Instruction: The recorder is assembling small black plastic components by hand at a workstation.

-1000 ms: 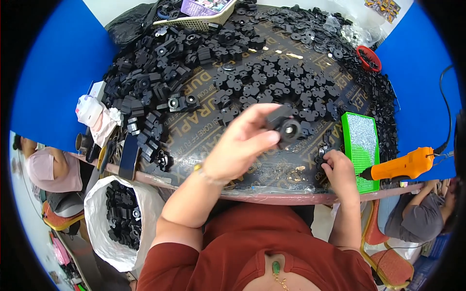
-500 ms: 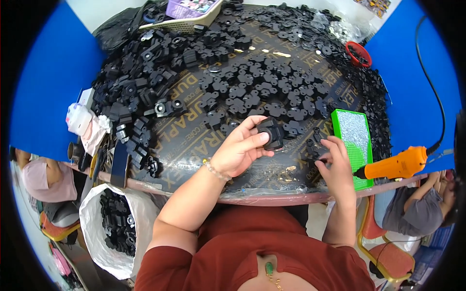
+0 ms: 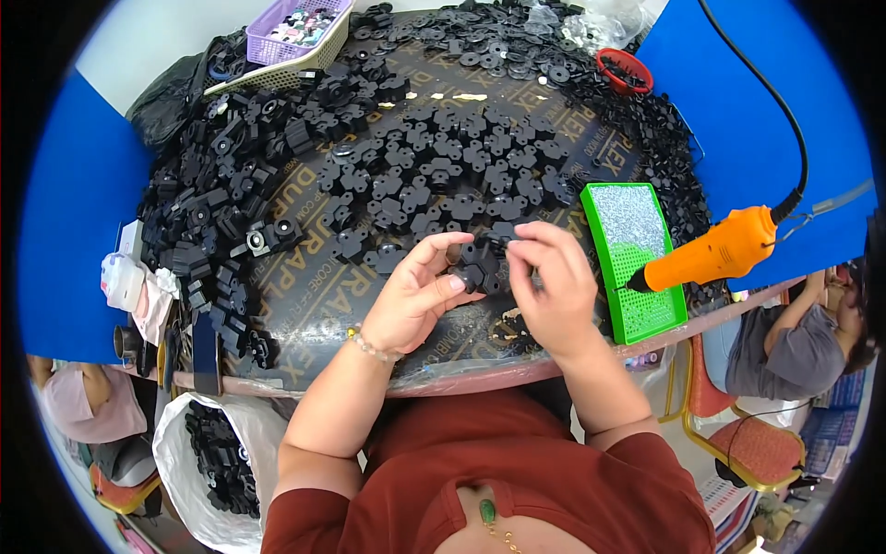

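Between the thumb and fingers of my left hand [image 3: 406, 300], a black moulded plastic part [image 3: 479, 269] is held above the near middle of the table. My right hand [image 3: 558, 291] is close to that part's right side. Its thumb and fingertips are drawn together, and whatever they pinch is too small or hidden to name. Just beyond both hands spreads a group of flat, lobed black plastic pieces [image 3: 441, 170]. To the right, an orange electric screwdriver [image 3: 712, 255] hangs from a cord, its tip over a green tray [image 3: 684, 312] holding small silvery pieces [image 3: 628, 210].
Black plastic housings [image 3: 198, 208] are heaped on the left, round black discs [image 3: 503, 60] at the back. A purple basket [image 3: 263, 46] and red bowl [image 3: 604, 63] stand farther off. Blue panels [image 3: 97, 222] flank the table. A white sack [image 3: 175, 462] sits below left; people sit either side.
My right hand has moved left from beside the small black parts near the tray to the held part. My left hand has shifted slightly left, with the part turned. The whole view has shifted.
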The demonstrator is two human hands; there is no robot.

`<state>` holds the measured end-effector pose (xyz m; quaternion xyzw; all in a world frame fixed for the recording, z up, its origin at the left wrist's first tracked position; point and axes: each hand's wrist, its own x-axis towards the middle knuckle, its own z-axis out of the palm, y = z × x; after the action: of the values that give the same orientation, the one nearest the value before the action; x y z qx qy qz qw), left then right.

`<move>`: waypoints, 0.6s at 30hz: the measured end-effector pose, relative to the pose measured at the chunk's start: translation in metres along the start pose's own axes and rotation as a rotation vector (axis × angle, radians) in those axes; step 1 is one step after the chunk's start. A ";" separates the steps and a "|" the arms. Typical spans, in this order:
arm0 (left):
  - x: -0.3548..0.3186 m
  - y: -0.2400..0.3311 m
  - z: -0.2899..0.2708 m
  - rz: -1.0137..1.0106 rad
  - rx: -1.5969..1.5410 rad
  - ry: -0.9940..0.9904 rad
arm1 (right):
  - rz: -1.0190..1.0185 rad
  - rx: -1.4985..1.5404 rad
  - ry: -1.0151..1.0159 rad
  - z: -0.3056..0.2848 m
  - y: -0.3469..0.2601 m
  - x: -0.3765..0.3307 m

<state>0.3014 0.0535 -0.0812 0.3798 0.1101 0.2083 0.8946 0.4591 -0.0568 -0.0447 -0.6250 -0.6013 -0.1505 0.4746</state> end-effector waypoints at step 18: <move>0.000 -0.007 -0.005 0.011 -0.075 -0.001 | -0.015 0.220 -0.028 -0.016 0.004 -0.007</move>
<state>0.3018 0.0531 -0.0897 0.3466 0.0996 0.2168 0.9072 0.4674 -0.0731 -0.0439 -0.5666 -0.6254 -0.0788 0.5307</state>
